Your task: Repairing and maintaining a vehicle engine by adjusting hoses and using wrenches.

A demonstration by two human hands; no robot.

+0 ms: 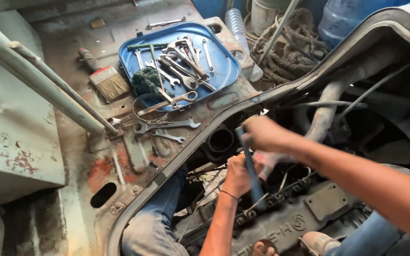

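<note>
My right hand [264,134] is clamped on the top of a blue bar [251,168]; my left hand [237,174] wraps its middle. The bar's long axis runs steeply down into the engine [304,215]. Blue tray of wrenches [224,71] lies well apart, upper left.

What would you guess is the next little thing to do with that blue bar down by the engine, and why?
Probably steady the blue bar before working it further. Both hands grip it, the right hand near the top and the left hand lower, and its lower end sits among the engine fittings.
</note>
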